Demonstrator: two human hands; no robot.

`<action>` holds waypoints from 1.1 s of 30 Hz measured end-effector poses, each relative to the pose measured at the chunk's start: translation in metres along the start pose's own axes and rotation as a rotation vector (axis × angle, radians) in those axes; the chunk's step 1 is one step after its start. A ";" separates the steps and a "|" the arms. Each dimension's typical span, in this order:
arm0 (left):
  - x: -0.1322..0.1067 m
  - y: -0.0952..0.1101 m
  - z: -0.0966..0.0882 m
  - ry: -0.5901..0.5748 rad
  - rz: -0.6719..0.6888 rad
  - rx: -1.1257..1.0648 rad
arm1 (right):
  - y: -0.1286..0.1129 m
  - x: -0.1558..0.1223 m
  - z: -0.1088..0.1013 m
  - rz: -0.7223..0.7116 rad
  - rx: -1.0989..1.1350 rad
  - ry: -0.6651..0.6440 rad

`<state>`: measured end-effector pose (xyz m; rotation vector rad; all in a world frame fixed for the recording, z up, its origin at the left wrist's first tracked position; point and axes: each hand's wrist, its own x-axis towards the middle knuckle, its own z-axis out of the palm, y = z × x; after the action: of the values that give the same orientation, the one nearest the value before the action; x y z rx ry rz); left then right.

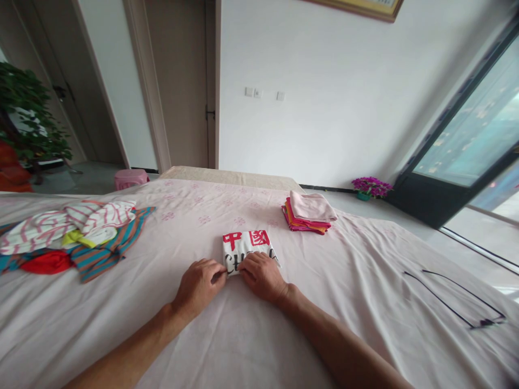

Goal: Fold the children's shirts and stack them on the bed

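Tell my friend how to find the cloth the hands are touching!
Find the big pale-pink sheet. Around its middle, the left hand and right hand touch a small folded white cloth. Unlike the striped heap and folded stack, it shows bold red characters above black letters.

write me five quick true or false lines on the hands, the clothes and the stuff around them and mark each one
1. The left hand and right hand are both at the folded white cloth. True.
2. The folded stack is topped by a black piece. False: the top piece of the folded stack is pale pink.
3. The glasses lie on the pink sheet. True.
4. The striped clothes are neatly squared up. False: the striped clothes lie in a loose heap.
5. The purple flowers stand in a green pot. True.
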<state>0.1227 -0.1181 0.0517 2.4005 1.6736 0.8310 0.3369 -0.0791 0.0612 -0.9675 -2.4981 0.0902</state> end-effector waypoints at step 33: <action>0.018 0.008 0.006 -0.106 -0.352 -0.135 | 0.066 0.007 -0.024 0.882 0.246 -0.109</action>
<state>0.1366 -0.1039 0.0561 1.9463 1.8547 0.7186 0.3839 -0.0269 0.0709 -1.8936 -1.8920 0.7117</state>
